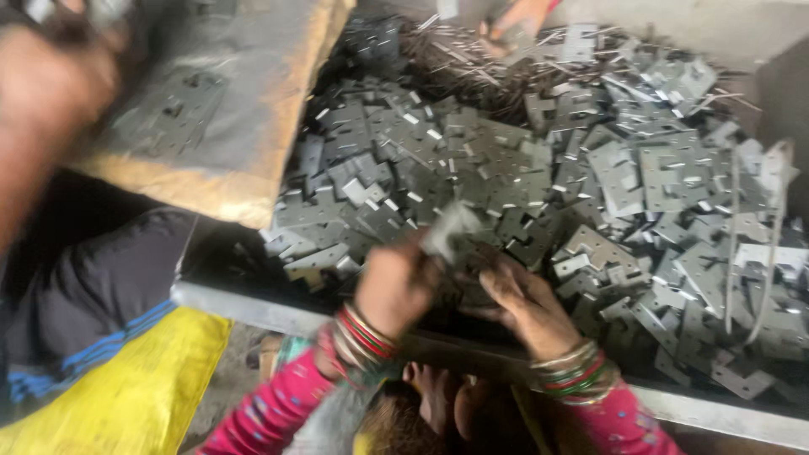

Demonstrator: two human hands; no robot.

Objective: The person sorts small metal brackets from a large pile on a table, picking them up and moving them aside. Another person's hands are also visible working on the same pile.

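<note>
Left hand (396,282) closed into a loose fist around one thin, flat grey stamped-metal plate (449,227), raised slightly above the heap and blurred; notched outline just discernible, finer detail not. Right hand (524,303) half open, fingers (497,282) curled and spread, resting low on the pile just beside the left hand; anything held beneath the palm hidden, so contents of that grasp impossible to tell. Both wrists ringed with stacked bangles (362,333), red, green and metallic, above pink patterned sleeves (278,404). Beneath and beyond both hands: large loose heap of identical grey sheet-metal plates (640,177), dull matte finish, angular stepped edges, small punched holes, lying flat and tilted at all angles, overlapping. At far edge of heap: dense tangle of thin straight metal pins (472,63), dark and wiry. Contained at near side by pale metal tray rim (253,307), smooth and straight. Upper left: tilted board with worn orange-brown edge (253,181), grey dusty top face carrying a few plates. Lower left: bright yellow woven sack (143,388), crinkled texture, next to dark cloth with blue stripes (93,324). Far top centre: another person's hand (518,21) touching the pin tangle. Top left: blurred arm of a nearby person (42,93). Right side: pale flat strap loop (758,244) lying over the plates. No legible labels or signs.
</note>
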